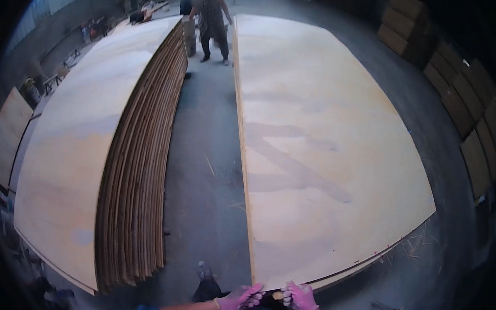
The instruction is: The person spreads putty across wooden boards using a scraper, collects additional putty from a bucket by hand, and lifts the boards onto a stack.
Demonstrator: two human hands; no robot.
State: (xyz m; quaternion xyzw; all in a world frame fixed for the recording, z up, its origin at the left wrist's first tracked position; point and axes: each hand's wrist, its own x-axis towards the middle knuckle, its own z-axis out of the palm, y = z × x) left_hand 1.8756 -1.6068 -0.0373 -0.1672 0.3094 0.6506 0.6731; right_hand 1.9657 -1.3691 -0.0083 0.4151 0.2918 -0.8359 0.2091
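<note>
My left hand [242, 299], in a pink glove, is at the near left corner of a large pale plywood sheet [315, 158]. Its fingers are curled at the corner and look closed on the edge. Just to the right, along the same near edge, my right hand [301, 299] wears a pink glove with whitish fingers. Its fingers are bent together, with a small tan piece [277, 296] at their tips; I cannot make out what the piece is. The sheet lies flat on top of a pile, with thin layers showing at its near right edge.
A tall stack of plywood sheets [138, 166] stands on the left, with a floor aisle [206, 153] between the piles. At the aisle's far end another person [213, 24] stands by the sheet. Brown stacked bundles [458, 104] line the right side. Splinters [417, 246] litter the floor.
</note>
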